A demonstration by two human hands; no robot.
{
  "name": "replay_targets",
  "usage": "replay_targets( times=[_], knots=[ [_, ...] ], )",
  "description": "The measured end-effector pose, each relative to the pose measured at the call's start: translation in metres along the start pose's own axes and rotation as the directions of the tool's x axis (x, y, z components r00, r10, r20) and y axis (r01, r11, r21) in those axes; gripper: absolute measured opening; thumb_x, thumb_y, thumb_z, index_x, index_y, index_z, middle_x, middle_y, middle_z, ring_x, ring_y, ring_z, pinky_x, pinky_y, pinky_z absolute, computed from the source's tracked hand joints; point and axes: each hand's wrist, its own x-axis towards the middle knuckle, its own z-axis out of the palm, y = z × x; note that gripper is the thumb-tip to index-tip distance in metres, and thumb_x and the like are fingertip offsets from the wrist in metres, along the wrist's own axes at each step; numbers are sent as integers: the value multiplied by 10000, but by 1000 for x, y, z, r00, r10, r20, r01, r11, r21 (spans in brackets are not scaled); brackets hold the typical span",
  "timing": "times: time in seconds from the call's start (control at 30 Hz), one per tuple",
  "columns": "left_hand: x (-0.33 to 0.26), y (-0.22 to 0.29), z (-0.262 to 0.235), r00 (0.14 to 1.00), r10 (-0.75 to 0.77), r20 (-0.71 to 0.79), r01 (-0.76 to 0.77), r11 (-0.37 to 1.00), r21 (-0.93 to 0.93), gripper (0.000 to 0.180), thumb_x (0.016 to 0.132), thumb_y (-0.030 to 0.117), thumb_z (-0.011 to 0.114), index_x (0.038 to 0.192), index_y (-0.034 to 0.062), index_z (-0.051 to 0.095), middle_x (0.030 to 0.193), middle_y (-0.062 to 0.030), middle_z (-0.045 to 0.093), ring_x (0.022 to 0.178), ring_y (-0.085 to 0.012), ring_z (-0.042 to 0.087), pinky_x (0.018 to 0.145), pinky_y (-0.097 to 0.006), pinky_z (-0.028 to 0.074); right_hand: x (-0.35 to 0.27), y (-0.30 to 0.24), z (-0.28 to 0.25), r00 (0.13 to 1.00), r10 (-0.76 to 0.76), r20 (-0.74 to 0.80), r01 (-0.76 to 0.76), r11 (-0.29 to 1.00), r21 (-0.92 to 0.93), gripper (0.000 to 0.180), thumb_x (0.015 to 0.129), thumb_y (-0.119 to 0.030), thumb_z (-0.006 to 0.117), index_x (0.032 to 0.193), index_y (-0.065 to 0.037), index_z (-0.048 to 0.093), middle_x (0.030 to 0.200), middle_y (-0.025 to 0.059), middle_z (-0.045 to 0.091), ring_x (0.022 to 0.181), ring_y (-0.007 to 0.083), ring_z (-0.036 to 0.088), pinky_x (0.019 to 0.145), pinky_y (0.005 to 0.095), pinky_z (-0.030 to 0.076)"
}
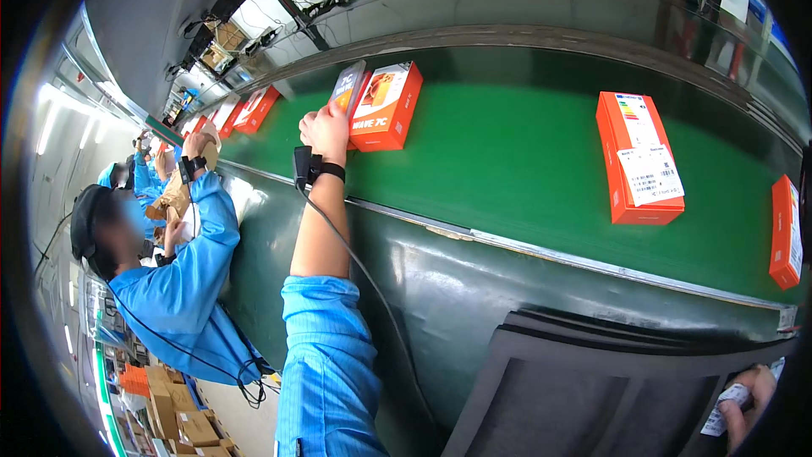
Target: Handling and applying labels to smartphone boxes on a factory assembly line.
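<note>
My left hand (pixel 326 131) reaches over the green conveyor belt (pixel 499 169), a black device strapped to its wrist. Its fingers are closed round the near end of a grey-faced box (pixel 348 85). Against that box lies an orange box (pixel 387 110) with a picture on its lid. At the lower right edge, my right hand (pixel 748 398) pinches a white printed label (pixel 719 420), partly cut off by the rim of the view. Farther right on the belt sits an orange box (pixel 640 161) with white labels stuck on top.
Another orange box (pixel 787 233) lies at the belt's right end. Below the belt's metal edge stands a black tray (pixel 592 389). To the left, a person in a blue jacket (pixel 182 271) works at the belt, near more orange boxes (pixel 255 110). A cable (pixel 372 279) trails from my wrist.
</note>
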Motion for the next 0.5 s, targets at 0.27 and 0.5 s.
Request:
replay_targets(
  times=[0.27,0.5],
  knots=[
    [30,12,-12,944,45,326,33,973,-228,771,746,516,646,1390,124,483,1280,-188,593,1138,-348,597,953,-437,481,-5,-4,9,997,-69,-20,68,997,-47,274,614,-51,637,865,-9,535,859,124,503,824,257,502,863,363,387],
    [22,25,-29,940,-18,341,85,979,-183,666,751,402,664,1354,157,529,1272,-170,596,1181,-333,559,977,-436,455,1,-34,5,981,-174,85,181,980,-77,319,743,-37,658,1058,-24,607,939,115,612,869,272,584,859,348,450]
  ],
)
